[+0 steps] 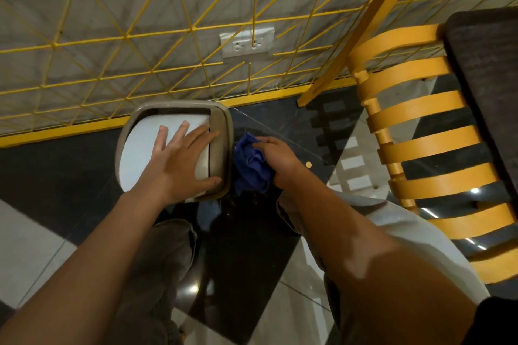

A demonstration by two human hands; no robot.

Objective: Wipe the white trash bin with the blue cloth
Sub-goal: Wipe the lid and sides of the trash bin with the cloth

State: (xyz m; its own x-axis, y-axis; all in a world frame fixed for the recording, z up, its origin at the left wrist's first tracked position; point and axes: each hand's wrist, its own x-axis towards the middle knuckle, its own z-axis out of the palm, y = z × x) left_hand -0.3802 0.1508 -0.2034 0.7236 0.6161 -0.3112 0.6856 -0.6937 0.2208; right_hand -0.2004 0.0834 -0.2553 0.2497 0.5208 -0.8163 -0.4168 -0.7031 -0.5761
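- A pale wall fills the top of the view, with a yellow wire grid of squares and diagonals in front of it and a yellow strip along its foot.
- The floor is glossy, in black and white tiles that reflect the lights.
- A yellow chair with curved slats stands on the right, and a dark counter stands beside it at the right edge.
- The person's grey-brown trousers show at the bottom, between the two bare forearms.
- The white trash bin stands on the floor right against the foot of the wall, left of centre. It is seen from above, with a beige rim around a white swing lid.
- The left hand lies flat and released on the lid. Its fingers are straight and spread toward the wall, and its thumb rests on the near right part of the rim.
- The right hand is just right of the bin, below rim level, with its fingers curled round the blue cloth and grasping it.
- The cloth is bunched up and sits against the bin's right side, its left edge meeting the rim's outer edge.
- A white double socket is on the wall behind the grid, above the bin.
- A small round golden disc lies on the dark tile, just right of the right hand.
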